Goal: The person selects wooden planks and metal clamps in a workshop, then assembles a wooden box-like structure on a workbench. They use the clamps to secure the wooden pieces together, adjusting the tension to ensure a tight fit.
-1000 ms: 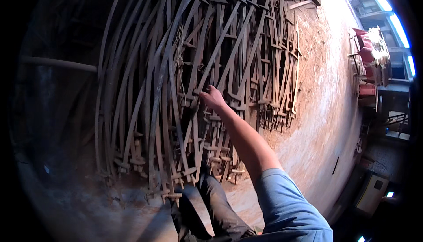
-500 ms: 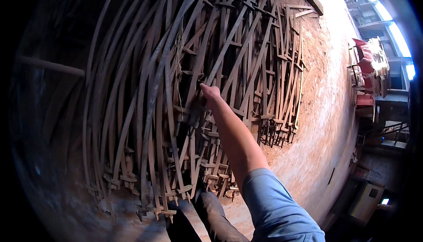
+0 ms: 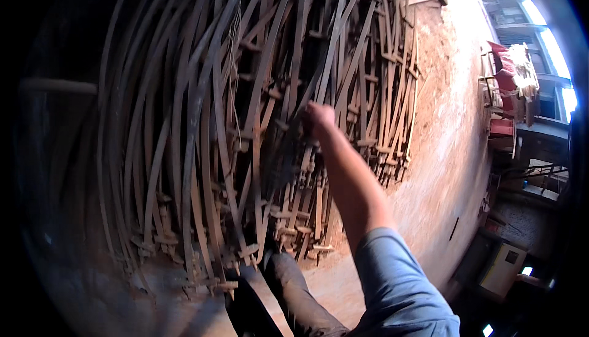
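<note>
A large mass of long, dusty bar clamps [image 3: 199, 100] stands close together in front of me, their narrow bars slanting and crossing. My right hand [image 3: 320, 117] reaches into the middle of them with its fingers closed around the bar of one clamp [image 3: 328, 73]. The fingers are slightly blurred, and neighbouring bars partly hide that clamp's lower part. Clamp jaws and screw ends [image 3: 248, 252] crowd the lower edge of the pile, near my legs. My left hand does not show.
Dusty floor [image 3: 438, 128] stretches along the right side of the pile. A red cart or rack [image 3: 503, 70] loaded with pale pieces stands farther right. Below it is a yellowish cabinet [image 3: 502, 269]. A horizontal pole [image 3: 61, 86] juts in at the dark left.
My right hand has shifted right among the clamps, its fingers still closed. The view has moved a little, so the pile sits farther left.
</note>
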Action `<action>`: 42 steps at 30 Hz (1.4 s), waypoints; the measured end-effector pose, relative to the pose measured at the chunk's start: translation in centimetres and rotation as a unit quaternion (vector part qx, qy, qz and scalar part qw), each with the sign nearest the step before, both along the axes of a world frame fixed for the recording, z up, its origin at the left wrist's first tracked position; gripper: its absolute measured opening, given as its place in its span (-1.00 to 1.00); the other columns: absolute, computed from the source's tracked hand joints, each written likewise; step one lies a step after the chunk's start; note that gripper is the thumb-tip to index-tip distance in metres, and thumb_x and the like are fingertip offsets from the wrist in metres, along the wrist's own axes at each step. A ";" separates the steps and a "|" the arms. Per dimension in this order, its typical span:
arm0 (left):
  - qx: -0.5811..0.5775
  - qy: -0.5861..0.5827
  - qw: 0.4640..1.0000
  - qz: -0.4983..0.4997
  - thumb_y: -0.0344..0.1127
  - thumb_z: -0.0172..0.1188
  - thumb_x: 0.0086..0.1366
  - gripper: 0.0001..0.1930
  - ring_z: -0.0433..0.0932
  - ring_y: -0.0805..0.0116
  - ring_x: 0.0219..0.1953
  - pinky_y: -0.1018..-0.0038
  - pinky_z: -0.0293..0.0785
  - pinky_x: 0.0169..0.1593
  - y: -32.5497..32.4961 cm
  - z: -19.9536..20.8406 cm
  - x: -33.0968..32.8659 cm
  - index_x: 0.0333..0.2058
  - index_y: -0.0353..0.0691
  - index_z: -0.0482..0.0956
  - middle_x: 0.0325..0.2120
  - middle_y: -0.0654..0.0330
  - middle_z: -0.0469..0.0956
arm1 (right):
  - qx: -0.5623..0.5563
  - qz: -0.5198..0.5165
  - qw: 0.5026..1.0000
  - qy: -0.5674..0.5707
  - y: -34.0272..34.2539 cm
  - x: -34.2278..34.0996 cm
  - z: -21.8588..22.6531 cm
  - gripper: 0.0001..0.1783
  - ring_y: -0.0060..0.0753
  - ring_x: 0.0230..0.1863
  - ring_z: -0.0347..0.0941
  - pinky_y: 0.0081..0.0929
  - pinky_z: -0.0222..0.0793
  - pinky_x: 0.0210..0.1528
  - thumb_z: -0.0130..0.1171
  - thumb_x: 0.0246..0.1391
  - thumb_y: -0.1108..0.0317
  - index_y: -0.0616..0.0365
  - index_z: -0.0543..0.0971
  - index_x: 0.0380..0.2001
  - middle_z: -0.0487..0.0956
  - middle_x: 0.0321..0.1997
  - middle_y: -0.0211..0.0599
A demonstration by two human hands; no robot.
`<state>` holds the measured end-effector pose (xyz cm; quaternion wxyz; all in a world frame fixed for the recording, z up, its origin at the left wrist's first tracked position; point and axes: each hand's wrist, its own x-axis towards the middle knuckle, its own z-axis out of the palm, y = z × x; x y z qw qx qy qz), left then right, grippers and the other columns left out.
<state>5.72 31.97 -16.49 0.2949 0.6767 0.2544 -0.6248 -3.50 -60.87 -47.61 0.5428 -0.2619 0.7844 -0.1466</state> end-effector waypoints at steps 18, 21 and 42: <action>-0.288 -0.200 0.897 -0.269 -0.49 0.01 0.32 -0.54 0.46 0.36 0.02 0.41 0.40 0.07 -55.7 -3.9 12.5 0.20 -0.29 0.25 -0.03 0.12 0.48 | 0.056 -0.019 0.958 -0.281 9.2 0.7 12.2 -0.73 -0.42 -0.41 0.50 -0.44 0.48 -0.37 0.04 0.23 0.19 0.19 0.51 -0.35 0.59 -0.33 -0.25; -0.374 -0.183 0.840 -0.349 -0.30 0.13 0.29 -0.34 0.34 0.17 0.17 0.34 0.35 0.17 -67.8 -5.1 10.4 0.29 -0.30 0.07 0.12 -0.05 0.34 | 0.069 -0.091 0.949 -0.293 14.9 2.4 17.8 -0.87 -0.47 -0.45 0.47 -0.52 0.44 -0.44 0.03 0.18 0.38 0.22 0.45 -0.27 0.54 -0.41 -0.30; -0.073 -0.224 0.825 -0.514 -0.23 0.29 0.01 -0.71 0.54 0.16 -0.53 0.31 0.47 -0.38 -44.9 -4.8 7.7 -0.33 -0.29 0.58 -0.57 0.07 0.56 | -0.164 0.206 0.954 0.147 3.0 -10.9 6.2 -0.45 0.07 0.02 0.47 -0.25 0.38 0.03 0.07 0.05 0.10 0.43 0.47 -0.08 0.53 -0.07 0.20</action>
